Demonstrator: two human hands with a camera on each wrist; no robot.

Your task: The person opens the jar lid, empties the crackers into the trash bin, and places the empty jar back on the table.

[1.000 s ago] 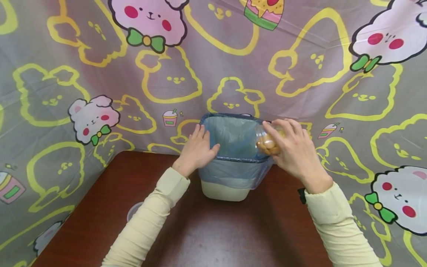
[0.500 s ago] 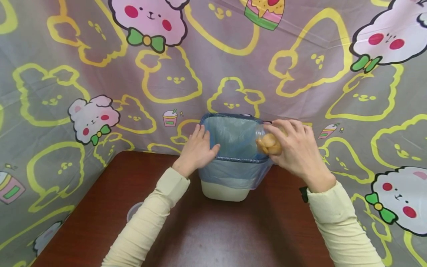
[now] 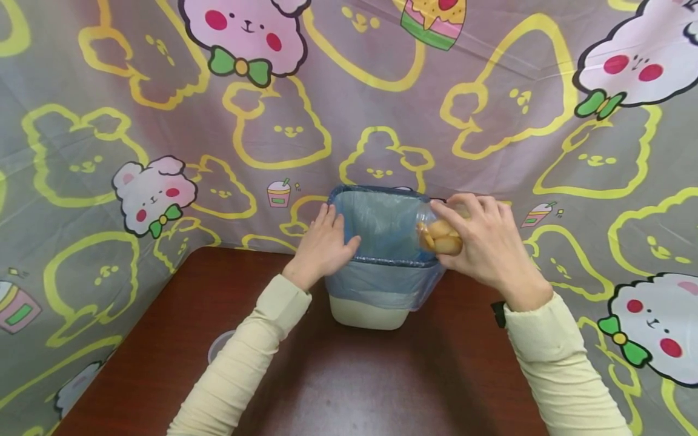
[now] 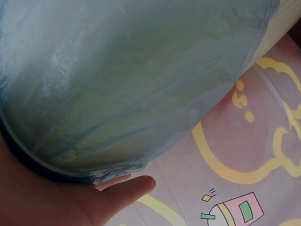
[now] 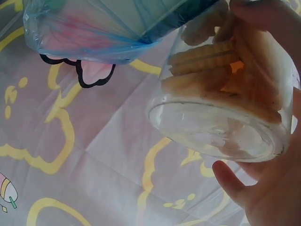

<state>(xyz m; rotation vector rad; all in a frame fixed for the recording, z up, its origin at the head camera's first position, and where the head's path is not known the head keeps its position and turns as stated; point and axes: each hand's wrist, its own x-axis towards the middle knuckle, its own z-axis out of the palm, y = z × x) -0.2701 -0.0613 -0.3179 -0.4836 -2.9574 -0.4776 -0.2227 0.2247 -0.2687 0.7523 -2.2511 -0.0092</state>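
A cream trash bin (image 3: 368, 312) with a blue plastic liner (image 3: 382, 283) folded over its rim stands on the table. My left hand (image 3: 322, 245) rests on the bin's left rim with its fingers straight, and the left wrist view shows the hand (image 4: 94, 202) right against the lined edge. At the right rim, my right hand (image 3: 485, 248) grips a clear jar (image 3: 425, 218) lying on its side, its mouth toward the bin's opening. Pale biscuits (image 3: 443, 237) fill part of the jar. In the right wrist view the jar's round base (image 5: 216, 132) faces the camera, with ridged biscuits (image 5: 202, 61) stacked beyond it.
A clear round lid or dish (image 3: 217, 345) lies on the brown table (image 3: 349, 375), partly behind my left sleeve. The patterned cloth (image 3: 491, 133) hangs close behind the bin and along both sides of the table.
My right hand has turned slightly and edged to the right with the jar, and the biscuits inside have shifted. The left hand and the bin stay in place.
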